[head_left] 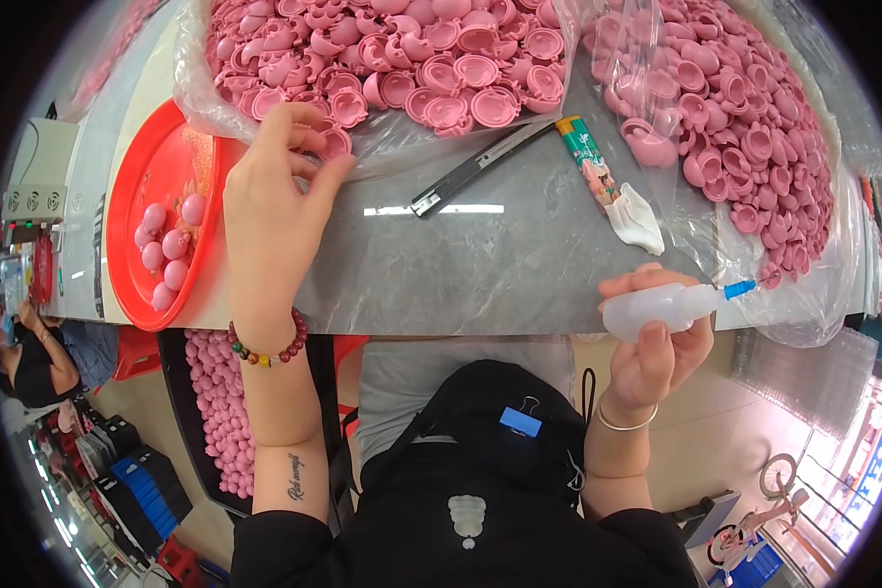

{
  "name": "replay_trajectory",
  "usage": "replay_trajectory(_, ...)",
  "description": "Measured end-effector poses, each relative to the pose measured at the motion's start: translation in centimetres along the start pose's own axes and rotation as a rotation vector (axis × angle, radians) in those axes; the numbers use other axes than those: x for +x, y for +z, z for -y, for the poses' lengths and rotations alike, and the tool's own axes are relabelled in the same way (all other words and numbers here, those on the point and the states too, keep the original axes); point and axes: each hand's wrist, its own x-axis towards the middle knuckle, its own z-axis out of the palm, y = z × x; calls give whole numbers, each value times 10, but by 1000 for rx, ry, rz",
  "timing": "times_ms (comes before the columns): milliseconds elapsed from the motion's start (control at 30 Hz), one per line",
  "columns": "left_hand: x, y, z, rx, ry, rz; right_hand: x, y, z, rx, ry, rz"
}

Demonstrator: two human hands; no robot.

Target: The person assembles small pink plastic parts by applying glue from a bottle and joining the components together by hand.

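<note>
From the head camera, the left hand [276, 201] reaches across the grey worktop [480, 269] to the near edge of a heap of pink shell halves [412, 59] lying on a clear plastic sheet [194, 98]. Its grip is pinched around one pink shell half [335, 142] at that edge, thumb below and fingertips curled above. Just left of the hand sits a red tray [137, 186] with several closed pink balls [167, 245] in it.

The right hand [652, 343] is at the near right edge of the worktop, its grip wrapped tight around a small translucent squeeze bottle [657, 306] whose blue nozzle [740, 288] points right. A second heap of pink halves [745, 118] lies far right on plastic. Between the heaps rest a black-handled cutter [475, 167] and a green tube [588, 157] beside a crumpled white scrap [637, 220].
</note>
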Motion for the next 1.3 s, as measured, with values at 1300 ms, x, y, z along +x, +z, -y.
replay_trajectory(1300, -79, 39, -37, -1414, -213, 444, -10, 29, 12, 405, 308, 311)
